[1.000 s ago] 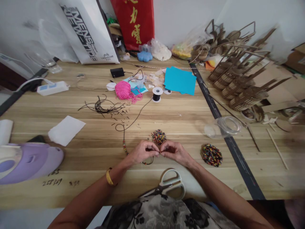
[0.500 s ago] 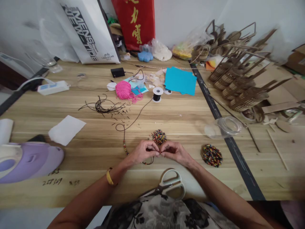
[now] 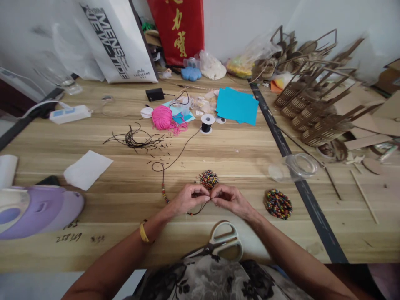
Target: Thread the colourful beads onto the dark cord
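The cord (image 3: pixel 202 207) has drawn straighter at lower centre, head view.
Left hand (image 3: pixel 188 200) and right hand (image 3: pixel 228 197) pinch it there, just below the bead pile (image 3: pixel 208 178); any bead between them is hidden. Pinching near the tip, slack left, should steady it.

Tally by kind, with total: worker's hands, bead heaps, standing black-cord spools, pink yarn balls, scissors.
Left hand and right hand: 2
Center bead heap and right bead heap: 2
Black-cord spool: 1
Pink yarn ball: 1
Scissors: 1
Total: 7
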Demonstrator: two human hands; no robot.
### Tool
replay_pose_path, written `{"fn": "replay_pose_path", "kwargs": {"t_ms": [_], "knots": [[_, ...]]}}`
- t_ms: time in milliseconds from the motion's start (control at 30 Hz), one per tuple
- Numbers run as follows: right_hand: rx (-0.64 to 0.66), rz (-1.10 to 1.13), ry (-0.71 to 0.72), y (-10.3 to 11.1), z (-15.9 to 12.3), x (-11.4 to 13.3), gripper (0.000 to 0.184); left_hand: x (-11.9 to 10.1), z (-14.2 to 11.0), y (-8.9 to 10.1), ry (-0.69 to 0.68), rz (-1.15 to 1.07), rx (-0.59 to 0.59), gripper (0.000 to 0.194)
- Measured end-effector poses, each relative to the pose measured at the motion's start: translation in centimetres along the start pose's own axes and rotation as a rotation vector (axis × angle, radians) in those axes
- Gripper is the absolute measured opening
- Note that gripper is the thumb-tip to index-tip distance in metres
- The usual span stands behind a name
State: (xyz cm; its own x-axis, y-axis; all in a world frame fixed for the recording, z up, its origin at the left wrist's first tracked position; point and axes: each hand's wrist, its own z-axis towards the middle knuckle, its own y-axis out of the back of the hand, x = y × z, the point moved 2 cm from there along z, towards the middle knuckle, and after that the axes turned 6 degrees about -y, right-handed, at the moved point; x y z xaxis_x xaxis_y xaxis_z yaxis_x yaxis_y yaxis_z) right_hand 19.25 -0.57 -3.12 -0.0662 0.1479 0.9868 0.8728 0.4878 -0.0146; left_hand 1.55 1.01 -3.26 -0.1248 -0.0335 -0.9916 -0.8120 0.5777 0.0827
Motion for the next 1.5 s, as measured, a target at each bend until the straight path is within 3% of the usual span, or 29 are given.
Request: {"fn": "replay_pose_path", "kwargs": {"t_ms": [233,433,700,833,1033,1200,1500], "knots": [[-0.010,-0.028,0.072,0.1,0.0,0.3,0.021,0.0,0.1,0.3,-0.009,0.004,0.012,0.020],[-0.021,-0.051,0.067,0.1,0.0,0.1,0.022,-0.1,0.0,0.2,0.025,-0.096,0.061,0.020],[-0.012,-0.074,0.047,0.0,-0.1,-0.3,0.024,-0.4,0.0,0.3,0.034,-0.041,0.042,0.016],[-0.056,-0.218,0.066,0.0,-0.4,-0.1,0.026,-0.2,0.0,0.3,0.029,-0.038,0.037,0.017],[-0.044,-0.475,0.235,-0.7,-0.4,0.2,0.027,0.0,0.0,-0.1,0.032,-0.036,0.051,0.021],[0.002,-0.559,0.302,-1.2,-0.5,0.0,0.027,-0.1,-0.1,-0.1,0.047,-0.061,0.063,0.020],[-0.025,-0.659,0.327,-1.0,-0.7,-0.3,0.020,-0.1,-0.1,0.1,0.078,-0.070,0.057,0.018]]}}
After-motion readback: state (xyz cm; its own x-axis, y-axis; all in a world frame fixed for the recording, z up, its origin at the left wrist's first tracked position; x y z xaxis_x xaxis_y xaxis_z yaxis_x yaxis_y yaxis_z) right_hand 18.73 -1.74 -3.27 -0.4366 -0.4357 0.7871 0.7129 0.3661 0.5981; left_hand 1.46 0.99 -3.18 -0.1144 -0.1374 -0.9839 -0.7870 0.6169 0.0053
